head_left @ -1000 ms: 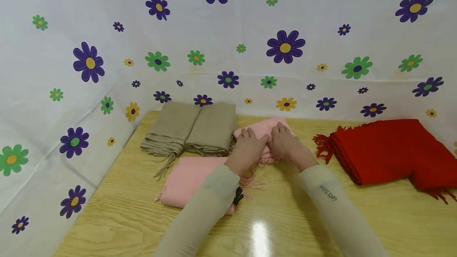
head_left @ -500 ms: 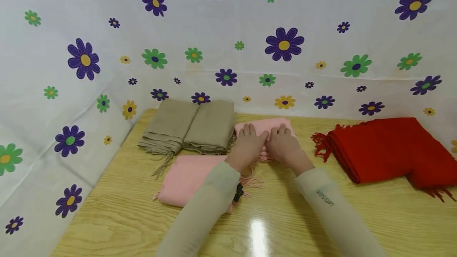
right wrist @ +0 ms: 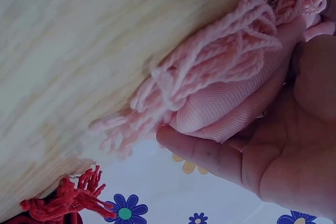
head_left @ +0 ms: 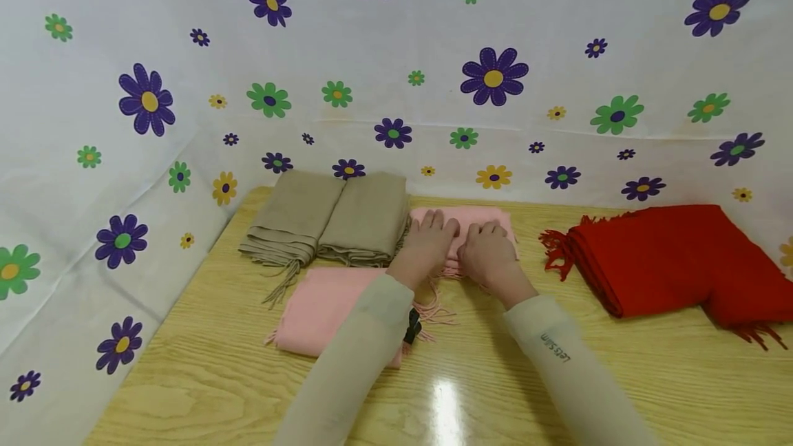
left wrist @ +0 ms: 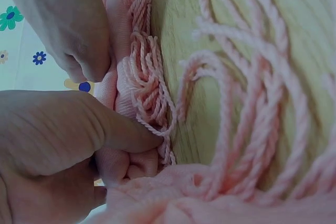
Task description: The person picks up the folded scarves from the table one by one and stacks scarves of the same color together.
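A folded pink scarf [head_left: 472, 215] lies at the back middle of the wooden table [head_left: 557, 377], and both hands are on it side by side. My left hand [head_left: 427, 243] lies fingers-forward over its left part. In the left wrist view the left hand [left wrist: 79, 129] has its thumb against the scarf's near folded edge [left wrist: 123, 82], with fabric bunched under it. My right hand [head_left: 489, 253] covers the right part. The right wrist view shows the right hand [right wrist: 294, 145] with its thumb under the pink fold [right wrist: 231, 98] and the palm over it. Pink fringe [head_left: 434, 308] trails toward me.
A second folded pink scarf [head_left: 328, 308] lies under my left forearm. Two folded beige scarves [head_left: 297, 215] [head_left: 368, 215] sit at the back left, touching the pink one. A red fringed scarf [head_left: 669, 253] lies at the right. Flower-print cloth [head_left: 396, 54] walls the back and left.
My left hand has slid a little farther over the pink scarf. My right hand's fingers have drawn back slightly. The other scarves have not moved.
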Demonstrator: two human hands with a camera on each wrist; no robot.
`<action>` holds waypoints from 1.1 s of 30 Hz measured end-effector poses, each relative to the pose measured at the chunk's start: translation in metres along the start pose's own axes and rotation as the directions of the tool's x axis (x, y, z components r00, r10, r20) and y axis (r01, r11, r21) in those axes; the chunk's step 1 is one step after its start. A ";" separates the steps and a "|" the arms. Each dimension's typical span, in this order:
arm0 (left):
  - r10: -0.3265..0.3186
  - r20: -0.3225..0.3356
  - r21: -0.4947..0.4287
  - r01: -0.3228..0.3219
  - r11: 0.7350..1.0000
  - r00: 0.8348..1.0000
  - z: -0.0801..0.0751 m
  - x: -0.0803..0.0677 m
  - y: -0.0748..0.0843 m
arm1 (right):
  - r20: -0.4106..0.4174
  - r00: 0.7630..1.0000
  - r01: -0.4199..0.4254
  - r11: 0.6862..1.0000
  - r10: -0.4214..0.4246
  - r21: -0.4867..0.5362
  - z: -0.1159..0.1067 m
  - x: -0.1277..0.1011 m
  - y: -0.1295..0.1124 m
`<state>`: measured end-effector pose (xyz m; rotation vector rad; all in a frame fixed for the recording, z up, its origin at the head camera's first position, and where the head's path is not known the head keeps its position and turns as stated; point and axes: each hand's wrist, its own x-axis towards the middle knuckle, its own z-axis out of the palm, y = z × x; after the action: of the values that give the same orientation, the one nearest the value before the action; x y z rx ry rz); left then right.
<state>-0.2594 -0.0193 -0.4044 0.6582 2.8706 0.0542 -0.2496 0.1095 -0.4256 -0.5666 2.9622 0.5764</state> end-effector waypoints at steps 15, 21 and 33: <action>0.186 0.042 -0.423 -0.151 0.894 0.982 0.004 0.016 -0.031 | 0.034 0.999 0.016 1.000 -0.016 0.005 -0.003 -0.002 0.002; 0.227 -0.031 -0.577 -0.203 0.791 0.973 -0.001 0.014 -0.039 | 0.040 0.986 -0.154 0.777 0.164 0.611 0.005 -0.004 0.035; -0.199 -0.036 -0.650 0.128 0.749 0.979 0.006 0.011 -0.026 | 0.099 0.983 -0.163 0.487 0.154 0.858 0.016 -0.006 0.060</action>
<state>-0.2790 -0.0376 -0.4142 0.2574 2.7001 1.0317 -0.2661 0.1691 -0.4184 -0.1524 2.7686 -0.9239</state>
